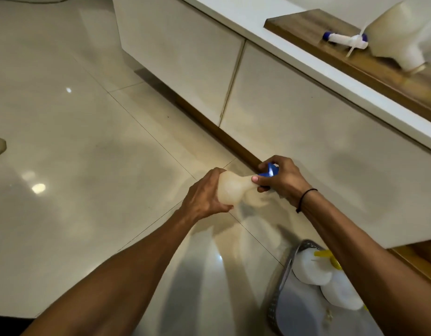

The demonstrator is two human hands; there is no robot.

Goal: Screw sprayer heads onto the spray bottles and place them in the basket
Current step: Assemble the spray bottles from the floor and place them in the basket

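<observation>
Bottle, pale and see-through, is held sideways in the air above the tiled floor, in front of the white cabinet doors. The left hand is wrapped round its wide body, fingers curled underneath. The right hand grips a blue sprayer head at the bottle's neck, thumb and fingers closed round it; the picture is blurred there, so how far the head sits on the neck cannot be told. A dark band circles the right wrist.

Low on the right, a grey basket with a perforated wall stands on the floor just beside the cabinet, partly hidden by the right forearm. Two white bottles lie in it, one with a yellow sprayer head.

Up on the right, a wooden surface carries another pale bottle lying on its side, and just beside it a loose white sprayer head with blue ends.
</observation>
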